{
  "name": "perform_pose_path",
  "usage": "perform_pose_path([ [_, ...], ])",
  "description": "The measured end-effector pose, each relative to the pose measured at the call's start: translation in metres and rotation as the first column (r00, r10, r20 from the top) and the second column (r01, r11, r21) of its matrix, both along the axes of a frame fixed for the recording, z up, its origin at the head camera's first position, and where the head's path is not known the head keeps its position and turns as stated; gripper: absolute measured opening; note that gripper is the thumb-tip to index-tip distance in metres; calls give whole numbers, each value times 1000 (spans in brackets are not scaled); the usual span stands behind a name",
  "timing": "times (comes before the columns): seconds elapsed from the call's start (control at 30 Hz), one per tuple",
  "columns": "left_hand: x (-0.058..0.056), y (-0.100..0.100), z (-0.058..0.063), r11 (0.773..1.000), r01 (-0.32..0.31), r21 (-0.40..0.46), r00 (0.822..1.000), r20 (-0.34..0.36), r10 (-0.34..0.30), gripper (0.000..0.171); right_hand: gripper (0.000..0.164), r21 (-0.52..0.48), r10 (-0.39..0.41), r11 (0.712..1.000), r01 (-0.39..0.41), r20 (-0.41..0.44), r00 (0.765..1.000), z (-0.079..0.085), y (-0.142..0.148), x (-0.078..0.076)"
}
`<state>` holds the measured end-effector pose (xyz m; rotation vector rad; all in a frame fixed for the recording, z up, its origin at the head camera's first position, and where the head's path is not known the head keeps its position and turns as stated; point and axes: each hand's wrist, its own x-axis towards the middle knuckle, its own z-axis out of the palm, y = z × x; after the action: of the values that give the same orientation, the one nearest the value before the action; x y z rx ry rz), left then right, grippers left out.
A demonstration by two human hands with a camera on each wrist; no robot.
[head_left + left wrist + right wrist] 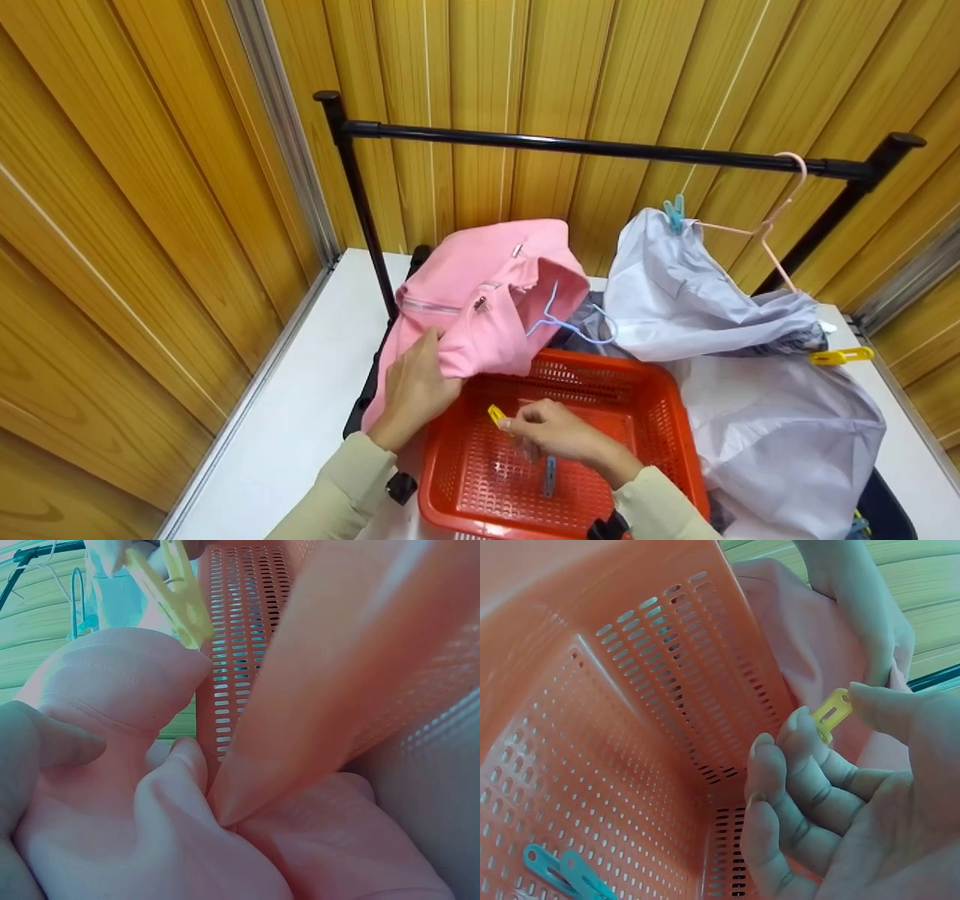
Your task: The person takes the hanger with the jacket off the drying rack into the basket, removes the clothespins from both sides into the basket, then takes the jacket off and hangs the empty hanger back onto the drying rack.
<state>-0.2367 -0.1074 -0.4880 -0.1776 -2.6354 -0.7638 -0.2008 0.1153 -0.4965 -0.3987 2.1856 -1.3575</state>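
Observation:
My left hand point(417, 386) grips the edge of a pink zippered jacket point(487, 255), which is draped at the left of the rack. Out of the jacket's opening pokes a light blue hanger point(596, 339). Over the red plastic basket point(691, 457), my right hand point(562, 431) pinches a yellow clothespin point(831, 714) between thumb and fingers. In the left wrist view that yellow clothespin point(184, 607) is seen close to the pink cloth point(112, 675). A blue clothespin point(550, 476) lies on the basket's floor.
A black rack bar point(562, 142) crosses behind. From its right end a pink hanger point(766, 225) carries a whitish-grey garment point(667, 292), with a teal clothespin point(674, 214) and a yellow clothespin point(841, 356) on it. A dark container point(889, 502) stands lower right on the white table point(262, 427).

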Motion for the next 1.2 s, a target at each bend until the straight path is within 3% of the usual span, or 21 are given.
perform_pose_path([
  [0.17,0,0,0,1000,4,4,1000,-15,-4,36,40,24,9,1000,-9,-14,1000,-5,0,1],
  [0.4,1,0,0,1000,4,11,1000,-23,-4,37,50,33,17,999,-15,-70,997,-8,2,2],
  [0.73,-1,-1,-1,1000,-1,-1,1000,-16,1,38,39,-28,-112,994,109,-138,984,5,9,-6],
  [0.97,-1,-1,0,1000,1,7,1000,0,-1,38,26,-78,-217,976,203,-266,939,19,11,-8],
  [1.2,-1,0,1,1000,-1,2,1000,4,1,38,19,-196,-308,948,252,-358,881,41,11,-11],
])
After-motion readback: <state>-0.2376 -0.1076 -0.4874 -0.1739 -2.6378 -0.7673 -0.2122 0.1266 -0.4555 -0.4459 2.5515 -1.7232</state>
